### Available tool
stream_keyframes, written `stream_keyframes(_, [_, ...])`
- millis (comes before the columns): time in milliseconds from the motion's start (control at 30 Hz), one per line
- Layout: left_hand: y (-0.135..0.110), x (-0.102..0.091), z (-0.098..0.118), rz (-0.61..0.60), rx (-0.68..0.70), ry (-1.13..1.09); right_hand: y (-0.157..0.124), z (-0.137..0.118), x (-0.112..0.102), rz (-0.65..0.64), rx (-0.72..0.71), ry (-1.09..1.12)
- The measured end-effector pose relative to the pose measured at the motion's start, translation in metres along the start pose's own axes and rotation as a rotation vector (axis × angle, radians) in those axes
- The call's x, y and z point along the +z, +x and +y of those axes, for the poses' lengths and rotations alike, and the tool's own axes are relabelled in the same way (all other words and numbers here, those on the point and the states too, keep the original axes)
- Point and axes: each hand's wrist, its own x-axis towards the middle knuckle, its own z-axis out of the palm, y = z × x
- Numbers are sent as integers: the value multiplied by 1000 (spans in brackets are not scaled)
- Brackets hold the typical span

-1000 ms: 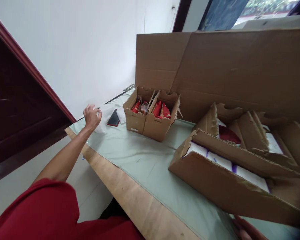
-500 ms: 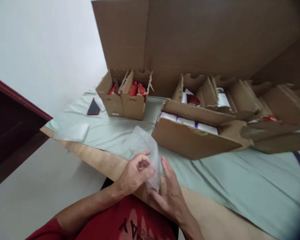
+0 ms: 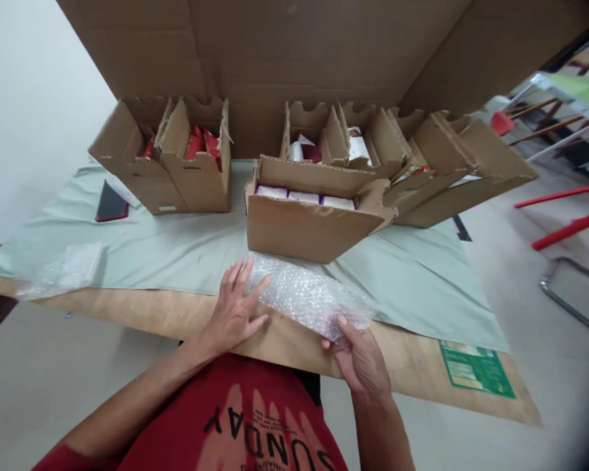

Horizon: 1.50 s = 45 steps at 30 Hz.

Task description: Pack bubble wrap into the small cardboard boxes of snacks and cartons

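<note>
A clear sleeve of bubble wrap (image 3: 304, 294) lies slantwise across the table's front edge; whatever may be inside it cannot be made out. My right hand (image 3: 360, 356) pinches its near right end between thumb and fingers. At the other end my left hand (image 3: 238, 307) lies flat with fingers spread, the fingertips touching the wrap's left edge. Just beyond the wrap stands a cardboard box (image 3: 304, 226) holding white packs with purple edges (image 3: 302, 197).
Behind stand cardboard bins with red packets (image 3: 196, 144) at left and more bins (image 3: 314, 124) at right, backed by a tall cardboard panel (image 3: 324, 59). A phone (image 3: 112, 201) and more bubble wrap (image 3: 63, 268) lie left. A green printed sheet (image 3: 476, 368) is at the right edge.
The bubble wrap has turned from pointing away to lying crosswise. My left hand has opened flat at its left end, while my right hand has closed on its right end. The view has swung right.
</note>
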Motion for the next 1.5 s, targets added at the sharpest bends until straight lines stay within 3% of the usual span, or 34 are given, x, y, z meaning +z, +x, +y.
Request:
stream_keyframes(100, [16,4,0,-64,77,-33,-5,1,-13,39,-5,-13])
stream_keyframes(200, [28,-16,6,-86,56,-169,-2,3,-27,104,-31,-31])
stream_keyframes(367, [38,-66,14,-274,-266,-432,5,5,-43,157,-92,-27])
stream_keyframes(433, [41,-72,6,-270,-364,-475,3,5,-48,171,-101,-97])
stream_keyframes(533, [46,-64,-12,-201,-428,-399,-7,7,-52,122,-89,-299])
stream_keyframes(700, [61,-40,-33,-132,-256,-33,-34,14,-52,-117,24,-553])
stream_keyframes(767, [68,-36,-36,-123,-216,30,-45,15,-57,-155,-1,-694])
stream_keyframes(867, [67,-38,-35,-59,-169,105,-56,10,-71,-34,-131,-978])
stream_keyframes(967, [49,-36,-24,41,10,273,-53,6,-68,97,-404,-1192])
stream_keyframes(1067, [23,-24,-9,-105,270,391,-29,11,-40,7,-759,-1314])
stream_keyframes(1167, [1,-16,-8,-309,310,450,-2,20,-21,-181,-934,-1498])
stream_keyframes(1233, [-11,-22,-16,-342,241,470,4,21,-30,-172,-976,-1589])
stream_keyframes(1333, [-27,-47,-29,-337,208,427,-10,14,-64,-122,-1021,-1603])
stream_keyframes(1400, [-37,-61,-34,-373,251,376,-26,11,-80,-227,-1023,-1593])
stream_keyframes(1500, [-46,-68,-36,-487,326,338,-41,16,-80,-381,-986,-1589])
